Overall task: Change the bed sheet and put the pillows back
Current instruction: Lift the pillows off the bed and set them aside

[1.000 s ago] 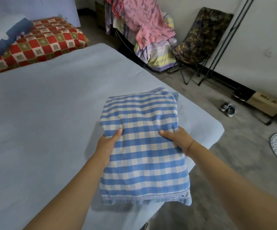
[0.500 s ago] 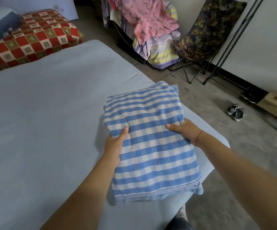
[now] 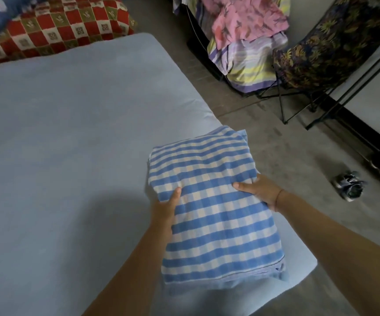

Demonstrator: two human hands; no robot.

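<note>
Both hands, the left hand (image 3: 165, 209) and the right hand (image 3: 260, 192), grip the blue-and-white checked folded sheet (image 3: 214, 201) over the near corner of the pale blue mattress (image 3: 70, 144). Unfolding at that corner risks the sheet sliding floorward.

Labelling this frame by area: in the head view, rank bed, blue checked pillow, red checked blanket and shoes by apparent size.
Largest to smallest:
bed
blue checked pillow, enlarged by nearness to the camera
red checked blanket, partly cut off by the frame
shoes
</note>
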